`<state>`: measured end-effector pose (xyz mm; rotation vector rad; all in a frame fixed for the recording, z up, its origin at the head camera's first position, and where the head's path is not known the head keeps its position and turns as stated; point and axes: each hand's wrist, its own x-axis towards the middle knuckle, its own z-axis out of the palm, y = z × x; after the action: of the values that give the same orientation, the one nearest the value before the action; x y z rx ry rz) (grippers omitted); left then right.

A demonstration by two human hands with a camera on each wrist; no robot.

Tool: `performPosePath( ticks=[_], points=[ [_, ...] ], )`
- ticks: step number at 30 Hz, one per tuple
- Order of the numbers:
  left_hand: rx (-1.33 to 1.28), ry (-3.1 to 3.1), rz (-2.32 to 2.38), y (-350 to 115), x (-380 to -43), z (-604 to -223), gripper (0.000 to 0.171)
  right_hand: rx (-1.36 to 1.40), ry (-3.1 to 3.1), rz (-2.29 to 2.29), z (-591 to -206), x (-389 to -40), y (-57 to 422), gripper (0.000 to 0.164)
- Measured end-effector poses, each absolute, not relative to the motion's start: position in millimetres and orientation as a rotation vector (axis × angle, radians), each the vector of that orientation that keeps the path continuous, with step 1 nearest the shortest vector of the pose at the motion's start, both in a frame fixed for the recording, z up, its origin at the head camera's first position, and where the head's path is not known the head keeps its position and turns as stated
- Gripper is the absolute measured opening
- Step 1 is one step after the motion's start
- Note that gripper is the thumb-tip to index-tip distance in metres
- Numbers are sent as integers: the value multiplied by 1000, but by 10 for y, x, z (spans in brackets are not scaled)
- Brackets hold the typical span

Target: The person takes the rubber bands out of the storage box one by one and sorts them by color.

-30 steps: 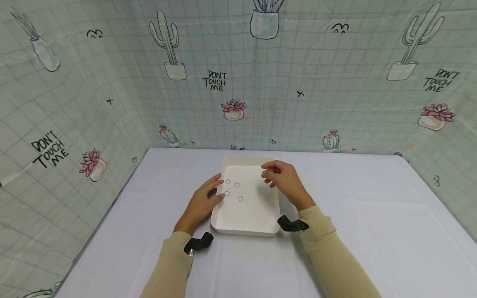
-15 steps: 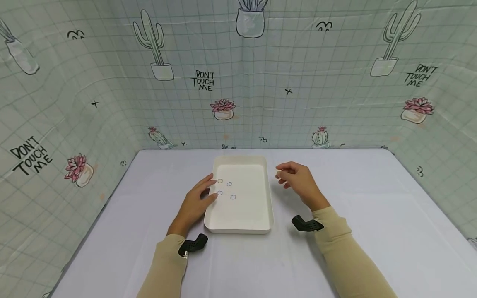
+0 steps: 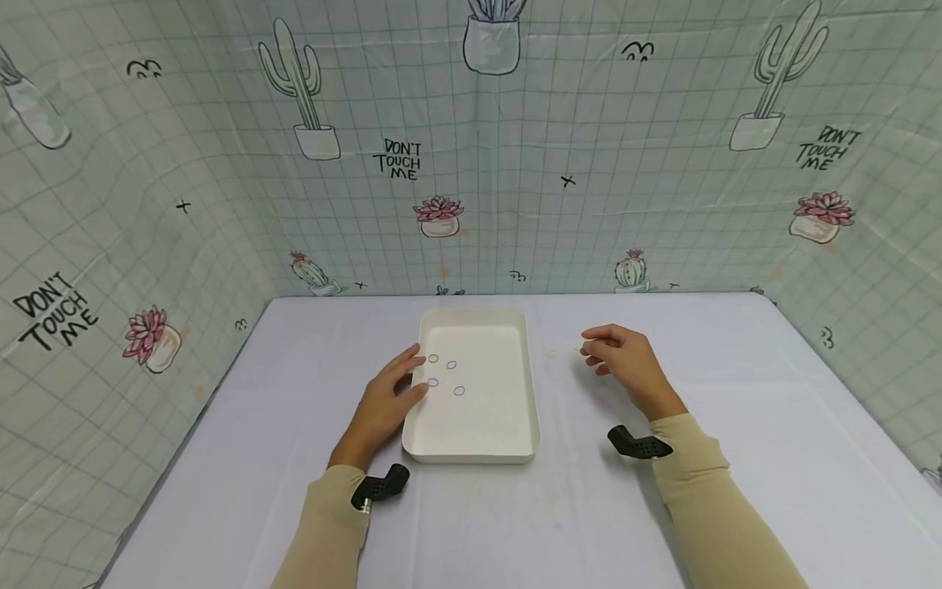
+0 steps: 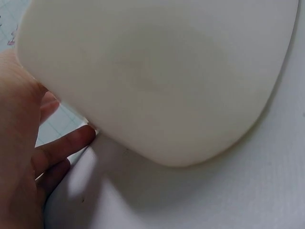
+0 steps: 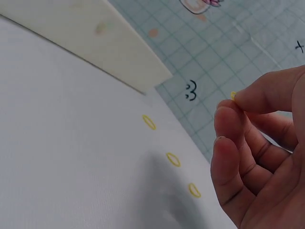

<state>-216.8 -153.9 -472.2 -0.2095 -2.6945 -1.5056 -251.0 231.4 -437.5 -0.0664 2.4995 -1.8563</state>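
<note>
A shallow white tray (image 3: 486, 417) lies on the table, and my left hand (image 3: 381, 409) holds its left side. The thumb and index finger reach over the rim; in the left wrist view a lower fingertip (image 4: 86, 136) touches the tray's outer wall. Inside the tray are several small thin rings, mostly blue like this ring (image 3: 459, 391), and one brownish ring (image 3: 433, 358). To the right of the tray my right hand (image 3: 625, 364) hovers over the table. In the right wrist view its thumb and index finger pinch a thin yellow ring (image 5: 233, 95), mostly hidden by the fingertips.
Three more yellow rings, among them a middle ring (image 5: 173, 159), lie in a row on the white tabletop (image 5: 71, 143) between tray and right hand. A printed cactus cloth (image 3: 500, 229) stands as a wall behind the table and along both sides.
My right hand has moved right, from over the tray's right edge to the table beside it. The left hand stays at the tray's left side. The head view has shifted slightly.
</note>
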Motion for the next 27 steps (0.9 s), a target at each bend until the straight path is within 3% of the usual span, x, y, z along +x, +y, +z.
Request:
performPosePath(
  ticks=[14,27],
  points=[
    [-248,-2691,-1509,-1576,-2154,-4729,48,116,2497,-1862,-4604,-2537,2559,41],
    [-219,-2687,-1518,-1553,-2159,-4723,47,128,2652,-1690,-4615,-2619,2689,34]
  ],
)
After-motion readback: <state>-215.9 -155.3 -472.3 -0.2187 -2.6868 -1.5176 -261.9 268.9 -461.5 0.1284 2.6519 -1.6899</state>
